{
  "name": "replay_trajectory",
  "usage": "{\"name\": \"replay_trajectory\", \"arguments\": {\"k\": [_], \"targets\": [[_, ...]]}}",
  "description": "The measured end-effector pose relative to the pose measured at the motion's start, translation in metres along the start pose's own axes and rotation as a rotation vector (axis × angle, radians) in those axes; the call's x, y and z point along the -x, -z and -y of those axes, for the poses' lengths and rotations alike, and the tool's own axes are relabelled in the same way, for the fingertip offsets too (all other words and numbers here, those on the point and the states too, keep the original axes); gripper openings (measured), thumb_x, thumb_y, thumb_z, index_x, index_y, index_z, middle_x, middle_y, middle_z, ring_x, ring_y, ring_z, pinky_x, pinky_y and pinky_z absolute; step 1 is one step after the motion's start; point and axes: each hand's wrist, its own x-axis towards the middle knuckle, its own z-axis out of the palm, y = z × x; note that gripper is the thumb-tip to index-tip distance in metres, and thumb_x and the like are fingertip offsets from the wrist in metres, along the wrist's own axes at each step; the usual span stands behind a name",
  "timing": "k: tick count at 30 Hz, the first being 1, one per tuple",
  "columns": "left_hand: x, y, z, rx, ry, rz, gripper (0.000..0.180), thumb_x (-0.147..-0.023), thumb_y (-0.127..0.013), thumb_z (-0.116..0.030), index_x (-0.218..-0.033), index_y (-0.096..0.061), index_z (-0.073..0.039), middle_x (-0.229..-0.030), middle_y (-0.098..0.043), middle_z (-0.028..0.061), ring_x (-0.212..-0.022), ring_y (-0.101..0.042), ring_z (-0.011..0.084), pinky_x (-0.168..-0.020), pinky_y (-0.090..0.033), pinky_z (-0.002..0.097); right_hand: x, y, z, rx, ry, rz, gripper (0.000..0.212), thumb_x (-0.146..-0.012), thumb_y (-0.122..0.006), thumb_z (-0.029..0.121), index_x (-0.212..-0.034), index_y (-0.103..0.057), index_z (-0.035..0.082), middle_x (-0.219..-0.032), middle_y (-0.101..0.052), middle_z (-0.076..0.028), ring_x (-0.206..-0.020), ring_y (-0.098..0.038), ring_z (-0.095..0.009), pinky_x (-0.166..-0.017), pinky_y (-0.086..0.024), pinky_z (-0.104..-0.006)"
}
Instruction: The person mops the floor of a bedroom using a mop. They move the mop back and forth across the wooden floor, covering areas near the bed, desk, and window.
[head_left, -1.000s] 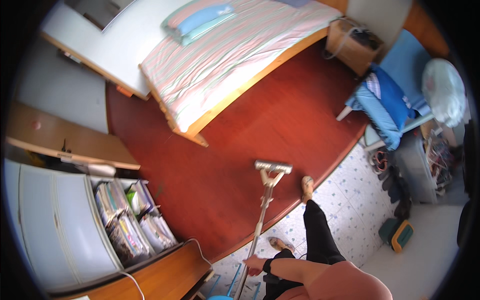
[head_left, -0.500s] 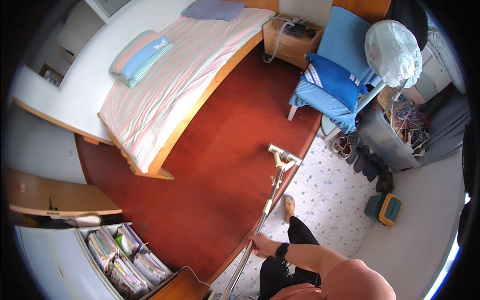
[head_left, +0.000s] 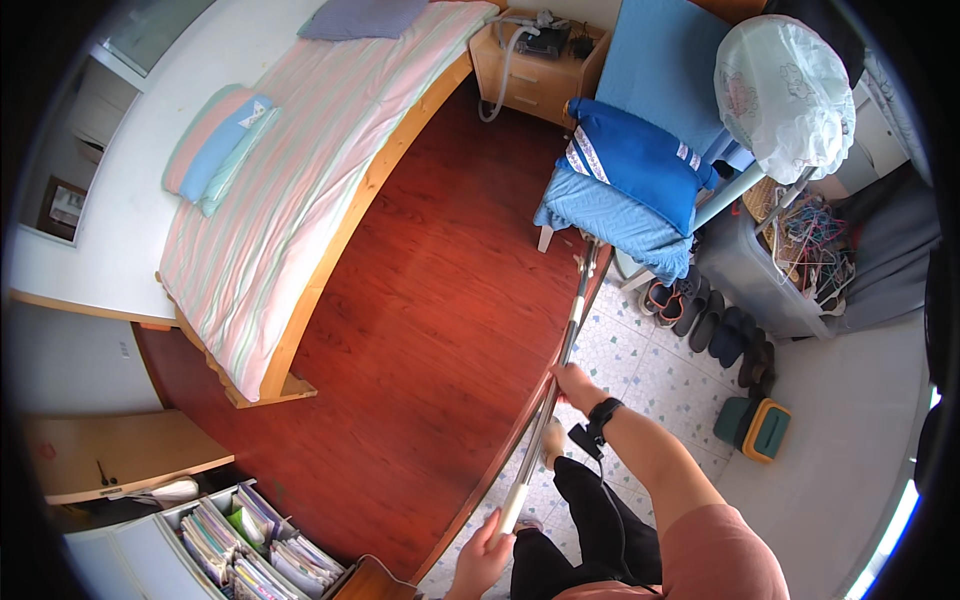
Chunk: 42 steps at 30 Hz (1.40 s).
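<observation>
Two hands share one long-handled floor mop (head_left: 537,440), and we hold it at well-separated places. Our right hand (head_left: 574,387) is wrapped round the metal pole, nearer the mop's far end; our left hand (head_left: 484,556) curls round the white grip (head_left: 513,508) low in the view. From the left hand, the long axis slants away from us, up and rightward, roughly following the border where red-brown wood-grain flooring (head_left: 420,330) meets pale patterned tiles (head_left: 625,345). That far end reaches the front of the blue-draped chair (head_left: 665,65), whose hanging cloth keeps us from seeing the mop head clearly.

As for writing, we find nothing legible: the white patch (head_left: 254,113) on the pink-and-blue pillow (head_left: 218,150), the faint prints on the white plastic bag (head_left: 785,95) and the spines of the upright magazines (head_left: 207,538) are too small to read.
</observation>
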Motion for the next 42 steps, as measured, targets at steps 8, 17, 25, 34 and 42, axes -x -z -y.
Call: {"name": "replay_trajectory", "arguments": {"k": [8, 17, 25, 34, 42], "targets": [[-0.151, -0.081, 0.000, -0.038, 0.146, 0.085, 0.058, -0.090, -0.058, -0.031, -0.139, -0.039, -0.008, -0.116, -0.061, 0.0199, -0.104, -0.061, 0.0279, -0.085, -0.048, 0.0326, -0.124, 0.034, 0.067, 0.502, 0.232, -0.320, 0.040, -0.081, -0.056, 0.022, -0.104, -0.054, -0.011, -0.098, -0.063, -0.029, -0.097, -0.062, -0.041, -0.078, -0.051, -0.0449], [-0.080, -0.044, 0.079, 0.064, 0.217, 0.193, 0.057, -0.091, -0.059, -0.020, -0.141, -0.035, -0.008, -0.086, -0.061, 0.0078, -0.063, -0.058, 0.0118, -0.056, -0.047, 0.0265, -0.114, 0.004, -0.065, 2.086, 0.484, 0.081, 0.013, -0.079, -0.063, 0.017, -0.085, -0.072, 0.010, -0.082, -0.071, -0.002, -0.070, -0.066, -0.021, -0.073, -0.044, -0.0445], [0.078, 0.042, 0.181, 0.063, 0.275, 0.192, 0.057, -0.093, -0.053, -0.015, -0.145, -0.030, -0.010, -0.065, -0.046, -0.0036, -0.052, -0.043, 0.0043, -0.047, -0.037, 0.0219, 0.015, -0.084, -0.189, 1.989, 0.435, 0.342, 0.015, -0.080, -0.058, 0.013, -0.089, -0.066, 0.005, -0.068, -0.065, -0.003, -0.056, -0.061, -0.020, -0.052, -0.044, -0.0427], [0.394, 0.173, 0.325, -0.396, 0.314, -0.101, 0.035, -0.090, -0.057, -0.014, -0.123, -0.054, -0.001, -0.086, -0.060, 0.0129, -0.076, -0.059, 0.0227, -0.066, -0.048, 0.0268, 0.244, -0.256, -0.383, 0.676, -0.416, 0.538, 0.027, -0.088, -0.056, 0.029, -0.092, -0.056, 0.002, -0.075, -0.064, -0.011, -0.066, -0.064, -0.027, -0.062, -0.050, -0.0491], [0.543, 0.184, 0.344, 0.578, 0.854, -0.346, 0.035, -0.090, -0.062, -0.020, -0.122, -0.058, -0.009, -0.071, -0.056, -0.0018, -0.058, -0.049, 0.0062, -0.054, -0.041, 0.0237, 0.348, -0.293, -0.514, 0.171, -0.671, 0.660, 0.023, -0.088, -0.060, 0.021, -0.091, -0.056, -0.001, -0.082, -0.064, -0.014, -0.074, -0.066, -0.029, -0.066, -0.056, -0.0439]]}}
